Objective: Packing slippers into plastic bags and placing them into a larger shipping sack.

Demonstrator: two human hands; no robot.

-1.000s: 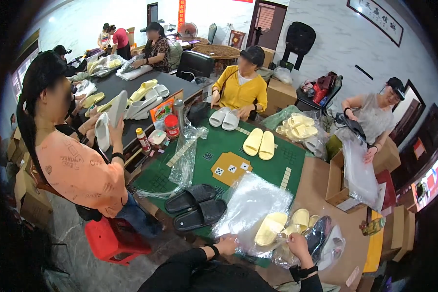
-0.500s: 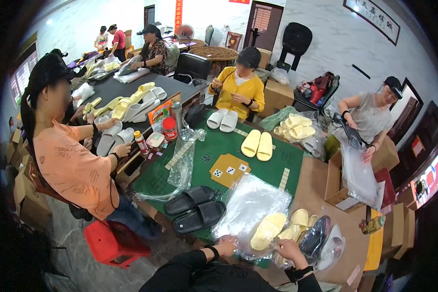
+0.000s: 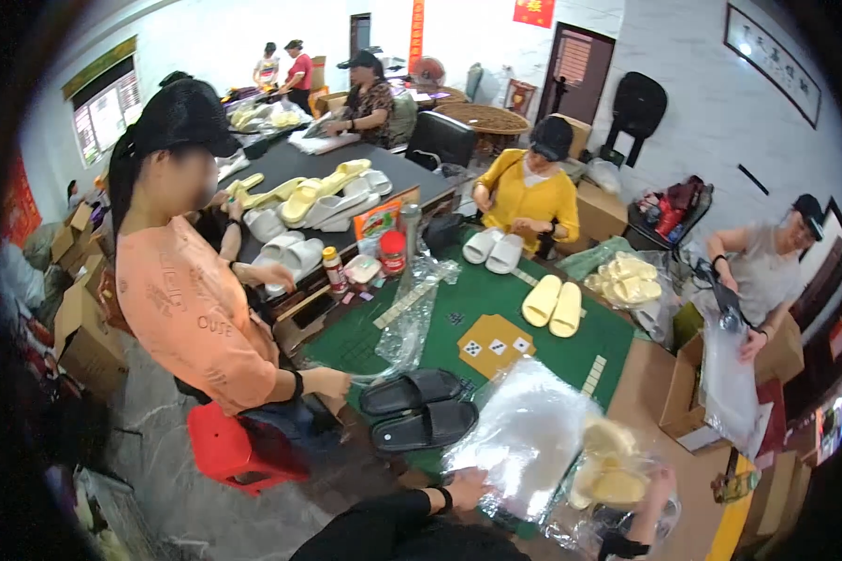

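A stack of clear plastic bags [image 3: 519, 425] lies on the green table mat, in front of me. My left hand [image 3: 464, 489] is at the near edge of the stack, fingers stretched toward the plastic. My right hand [image 3: 657, 496], smeared by motion, is beside a pair of pale yellow slippers [image 3: 617, 486] in clear plastic; whether it grips the wrapping is hidden. Dark slippers [image 3: 613, 517] in plastic show partly below the yellow ones. Left of the bags sits a pair of black slippers [image 3: 426, 425].
Across the mat stand yellow slippers [image 3: 553, 307] and white slippers [image 3: 492, 251]. A co-worker in orange [image 3: 196, 309] stretches a hand [image 3: 327, 381] near the black slippers. Another person handles plastic bags over a cardboard box [image 3: 690, 411] at right. A red stool [image 3: 239, 449] stands at left.
The bagged yellow slippers have moved right with my right hand, away from the bag stack. My left hand stays by the stack. The orange-clad co-worker's hand has come toward the black slippers. My view has shifted.
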